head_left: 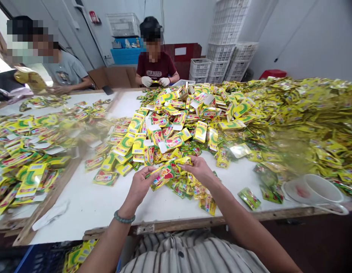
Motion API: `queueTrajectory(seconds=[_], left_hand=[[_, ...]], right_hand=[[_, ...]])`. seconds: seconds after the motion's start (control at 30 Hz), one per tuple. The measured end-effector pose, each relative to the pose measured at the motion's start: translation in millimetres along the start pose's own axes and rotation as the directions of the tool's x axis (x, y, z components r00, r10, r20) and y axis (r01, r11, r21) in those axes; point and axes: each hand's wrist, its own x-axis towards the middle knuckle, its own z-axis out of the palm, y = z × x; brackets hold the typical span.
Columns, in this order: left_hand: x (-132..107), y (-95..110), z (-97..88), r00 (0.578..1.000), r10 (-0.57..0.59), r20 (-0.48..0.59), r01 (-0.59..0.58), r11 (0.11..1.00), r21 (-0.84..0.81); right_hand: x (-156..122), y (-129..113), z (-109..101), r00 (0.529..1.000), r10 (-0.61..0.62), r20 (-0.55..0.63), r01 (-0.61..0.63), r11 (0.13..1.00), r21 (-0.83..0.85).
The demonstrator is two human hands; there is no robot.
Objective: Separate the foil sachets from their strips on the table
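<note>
My left hand grips a small yellow and green printed box by its left end, above the white tabletop. At the box's right end, my right hand pinches a small yellow packet between thumb and fingers. Whether the packet is partly inside the box I cannot tell. Below the hands lies a loose cluster of small green and yellow packets. Just beyond them rises a heap of yellow boxes, some with white end flaps standing out.
A large mound of yellow packets covers the table's right side. A white plastic cup with a handle lies near the front edge. More boxes lie beyond a wooden strip at left. Two people sit opposite, one wearing white gloves. White crates stand behind.
</note>
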Motion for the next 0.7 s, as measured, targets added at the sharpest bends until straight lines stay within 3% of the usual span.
queueTrajectory(seconds=[0.13, 0.3, 0.4, 0.53, 0.7], left_hand=[[-5.7, -2.1, 3.0, 1.000, -0.015, 0.025, 0.018, 0.994, -0.107], [-9.6, 2.8, 12.5, 0.980, -0.105, 0.167, 0.125, 0.986, -0.114], [-11.5, 7.1, 20.4, 0.972, -0.140, 0.190, 0.159, 0.983, -0.090], [-12.9, 5.6, 27.8, 0.973, -0.127, 0.195, 0.152, 0.981, -0.119], [-14.1, -5.8, 29.5, 0.978, -0.147, 0.145, 0.177, 0.960, -0.217]], right_hand=[[-2.3, -3.3, -2.5, 1.000, 0.009, -0.007, -0.010, 0.991, -0.137], [-2.9, -13.5, 3.1, 1.000, 0.014, 0.013, -0.007, 0.902, -0.431], [-1.9, -12.7, 9.4, 0.997, -0.076, -0.013, 0.059, 0.862, -0.503], [-3.0, -3.5, 21.4, 0.970, -0.199, -0.143, 0.097, 0.849, -0.520], [-16.0, 2.9, 28.6, 0.959, -0.269, -0.087, 0.157, 0.762, -0.628]])
